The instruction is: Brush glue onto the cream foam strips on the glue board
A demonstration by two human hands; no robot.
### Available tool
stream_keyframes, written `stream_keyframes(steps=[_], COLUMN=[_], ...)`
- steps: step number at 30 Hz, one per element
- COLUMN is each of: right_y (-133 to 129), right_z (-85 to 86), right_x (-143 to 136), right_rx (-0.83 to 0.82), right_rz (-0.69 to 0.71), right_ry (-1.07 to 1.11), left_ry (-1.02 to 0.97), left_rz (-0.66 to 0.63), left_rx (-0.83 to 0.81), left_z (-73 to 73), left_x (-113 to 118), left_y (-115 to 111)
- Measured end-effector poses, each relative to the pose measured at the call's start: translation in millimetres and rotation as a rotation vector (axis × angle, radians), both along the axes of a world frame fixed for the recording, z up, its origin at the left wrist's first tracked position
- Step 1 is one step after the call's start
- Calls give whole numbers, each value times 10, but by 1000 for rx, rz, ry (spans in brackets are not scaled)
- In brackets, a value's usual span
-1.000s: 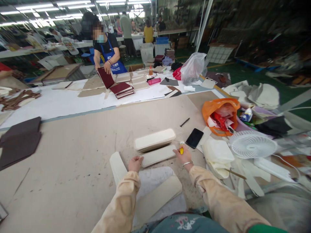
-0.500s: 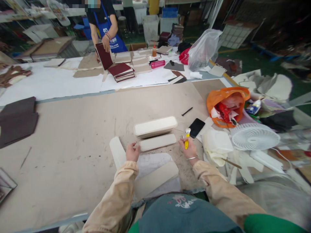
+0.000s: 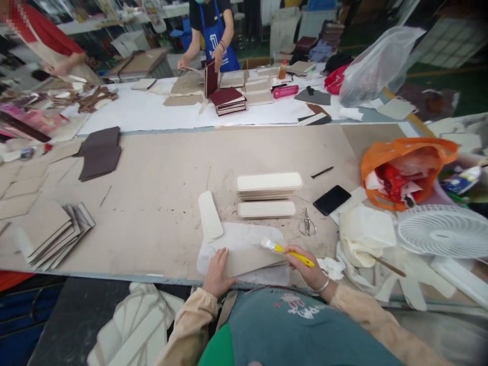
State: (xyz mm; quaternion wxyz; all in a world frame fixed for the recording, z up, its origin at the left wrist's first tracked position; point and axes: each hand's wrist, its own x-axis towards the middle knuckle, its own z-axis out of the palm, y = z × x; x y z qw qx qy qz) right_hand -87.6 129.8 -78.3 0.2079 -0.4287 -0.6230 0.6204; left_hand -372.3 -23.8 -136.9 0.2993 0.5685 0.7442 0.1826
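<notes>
My right hand (image 3: 307, 267) grips the yellow handle of a brush (image 3: 293, 252). The pale bristles are over the right part of a beige strip (image 3: 247, 260). My left hand (image 3: 219, 274) rests on the left end of that strip, fingers and thumb apart. Under the strip lies a white sheet (image 3: 240, 233). A cream rounded strip (image 3: 209, 216) overlaps the sheet's upper left corner. Farther off are a single cream strip (image 3: 266, 209) and, just behind it, a stack of similar strips (image 3: 269, 183). A pair of scissors (image 3: 307, 226) lies right of them.
To the right are a black phone (image 3: 331, 200), a dark pen (image 3: 322, 172), an orange bag (image 3: 368, 170) and a white fan (image 3: 446, 231). Folded panels (image 3: 57, 236) lie left. Several pale pieces (image 3: 133, 325) are stacked below the table edge. Across, a person in a blue apron (image 3: 219, 38) handles a maroon cover.
Both hands have come back towards my body, the left from the single cream strip to the beige one. The brush has moved over the beige strip. The view has turned left.
</notes>
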Motion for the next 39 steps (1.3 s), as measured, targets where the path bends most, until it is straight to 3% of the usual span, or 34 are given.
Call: stream_keyframes(steps=[3,7,12,17,24,39], right_y=[-64,-156,-277,-328,-255,71], right_z=[38,-38,-172,-231,-278,-106], right_x=[-305,-660,-993,-1107,-868,106], right_rx=[-81,-104,-121,-78,-116,-212], right_rz=[180,321,394,417,293,-103], right_ry=[60,73,59,8,-54,-146], left_ry=[-12,-40,-41,-5,56,112], left_rz=[-1,19,33,32,28,0], left_rx=[6,24,60,106,116,105], left_z=[-42,-48,-61,-81,-69,-67], left_x=[-2,-22,-39,-36,-44,-38], left_y=[-22,-38,-64,-95,-115,-95])
